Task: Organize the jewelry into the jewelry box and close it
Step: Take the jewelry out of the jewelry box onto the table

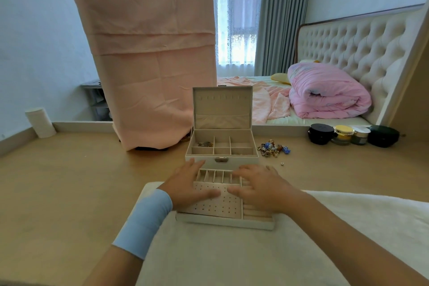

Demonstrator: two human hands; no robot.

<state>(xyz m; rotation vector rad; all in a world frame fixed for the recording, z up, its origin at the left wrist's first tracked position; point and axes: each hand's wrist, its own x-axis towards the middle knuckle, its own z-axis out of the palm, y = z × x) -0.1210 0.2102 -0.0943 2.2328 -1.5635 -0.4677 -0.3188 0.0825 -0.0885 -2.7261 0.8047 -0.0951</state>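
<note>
Both your hands lie on the lower tray (222,222) of the jewelry box (202,160). The tray stands out in front of the box and its near edge rests on a white cloth (232,260).

Your left hand (185,187), with a light blue wristband (144,223) behind it, has the fingers straight and relaxed. They lie along the left side of the tray, the tips reach almost to the front wall of the box, and the thumb lies flat on the perforated panel (216,208). Your right hand (260,187) is also released. Its fingers are spread over the narrow slots and the right part of the tray, and its thumb lies on the same panel, with the tip close to your left thumb. Neither hand grasps anything.

Just beyond your fingertips is the metal clasp (221,159) of the box. Further beyond, the lid (222,107) stands upright and the top compartments are open. A few pieces (205,144) are in the back left compartment, beyond your left fingers.

The loose jewelry (275,147) is in a small heap beyond your right fingers and to their right, beside the box. One small piece (282,163) lies apart, just to the right of your right fingertips. Well to the right of that, some cosmetic jars (321,137) stand in a row.
</note>
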